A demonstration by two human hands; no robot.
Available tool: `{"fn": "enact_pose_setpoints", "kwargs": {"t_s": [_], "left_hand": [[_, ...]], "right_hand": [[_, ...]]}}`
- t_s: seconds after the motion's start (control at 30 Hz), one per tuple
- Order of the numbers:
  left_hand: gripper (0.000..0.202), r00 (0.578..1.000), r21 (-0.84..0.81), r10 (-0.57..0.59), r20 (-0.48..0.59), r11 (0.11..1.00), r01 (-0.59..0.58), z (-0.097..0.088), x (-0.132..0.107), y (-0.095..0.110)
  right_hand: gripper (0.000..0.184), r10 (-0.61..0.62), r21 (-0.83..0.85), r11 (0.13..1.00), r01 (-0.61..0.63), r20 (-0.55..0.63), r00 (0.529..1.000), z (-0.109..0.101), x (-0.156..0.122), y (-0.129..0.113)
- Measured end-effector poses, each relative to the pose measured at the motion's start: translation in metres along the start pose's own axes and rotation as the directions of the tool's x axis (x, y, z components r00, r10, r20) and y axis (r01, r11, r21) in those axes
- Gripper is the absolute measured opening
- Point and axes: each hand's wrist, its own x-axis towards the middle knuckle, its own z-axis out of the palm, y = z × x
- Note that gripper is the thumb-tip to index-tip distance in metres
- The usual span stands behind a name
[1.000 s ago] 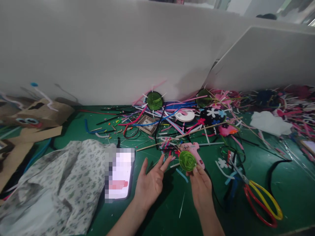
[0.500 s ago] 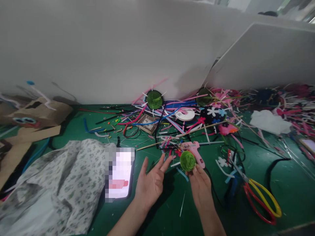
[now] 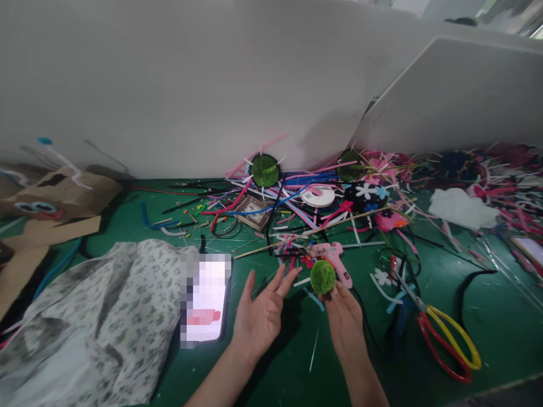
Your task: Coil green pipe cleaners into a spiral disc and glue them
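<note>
Pinched in the fingers of my right hand (image 3: pixel 344 316) is a green fuzzy disc of coiled pipe cleaner (image 3: pixel 323 277), its round face toward me. My left hand (image 3: pixel 259 316) is held palm up to its left, fingers spread, holding nothing and apart from the disc. Just behind the disc lies a pink glue gun (image 3: pixel 335 261) on the green table (image 3: pixel 292 367). Scissors (image 3: pixel 445 336) with one red and one yellow handle rest to the right. Left of my left hand lies a phone (image 3: pixel 207 299) with a lit, blurred screen.
Many coloured pipe cleaners (image 3: pixel 297 183) are heaped along the white partition (image 3: pixel 190 90). A patterned cloth (image 3: pixel 123 305) and a cardboard figure (image 3: pixel 72 198) occupy the left side. A ribbon roll (image 3: pixel 320 198) and crumpled white tissue (image 3: pixel 462 209) lie farther back.
The green disc has turned slightly in my right hand, its face now more toward me. My left hand stays spread almost in the same place. The view has shifted a little.
</note>
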Motion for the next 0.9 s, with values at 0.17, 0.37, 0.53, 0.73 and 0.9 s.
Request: {"fn": "enact_pose_setpoints", "kwargs": {"t_s": [0.17,0.37,0.53,0.73,0.9], "left_hand": [[0.064,1.0,-0.003,-0.002,-0.006,1.0,0.002,0.0001,0.0001,0.0001],[0.064,1.0,-0.053,-0.003,-0.018,0.999,0.002,0.0004,0.0004,-0.0004],[0.059,1.0,0.07,0.004,-0.013,0.998,-0.003,0.0027,0.0009,-0.001],[0.055,0.999,0.137,0.035,-0.03,0.99,-0.03,0.002,-0.0003,-0.0002],[0.059,0.999,0.059,0.026,-0.03,0.998,-0.024,0.0007,-0.0006,-0.0002]], "right_hand": [[0.03,0.003,-0.002,1.0,-0.003,-0.007,1.0,-0.0007,-0.0001,0.0028],[0.032,0.0,-0.008,1.0,0.0,-0.006,1.0,0.0009,-0.0011,0.0025],[0.033,-0.007,-0.029,1.0,0.007,0.011,1.0,0.0023,-0.0018,0.0008],[0.032,-0.006,-0.016,1.0,0.006,-0.002,1.0,0.0012,-0.0012,0.0027],[0.032,0.008,0.01,1.0,-0.008,-0.014,1.0,0.0021,-0.0013,0.002]]}}
